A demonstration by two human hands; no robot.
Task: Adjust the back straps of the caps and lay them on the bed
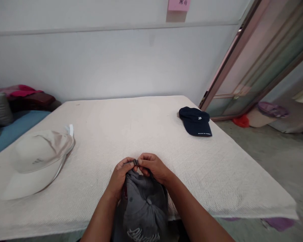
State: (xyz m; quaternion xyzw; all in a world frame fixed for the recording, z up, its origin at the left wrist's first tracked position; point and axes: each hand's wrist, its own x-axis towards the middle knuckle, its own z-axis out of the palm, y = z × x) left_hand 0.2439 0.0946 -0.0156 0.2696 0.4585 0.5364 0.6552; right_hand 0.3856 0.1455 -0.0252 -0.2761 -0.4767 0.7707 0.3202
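A dark grey baseball cap (143,205) hangs at the table's near edge, its embroidered front toward me and its back strap pointing away. My left hand (121,171) pinches the strap beside a small metal buckle (135,162). From the other side my right hand (153,166) has its thumb and fingers closed on the strap close to that buckle. The fingertips of both hands nearly meet there and hide part of the strap. Both hands are closed.
On the left of the white cloth-covered table (121,124) lies a beige cap (37,158). A navy cap (195,119) rests at the far right. Behind stands a white wall (131,64) with a pink note (179,5). A glass sliding door (252,67) is to the right.
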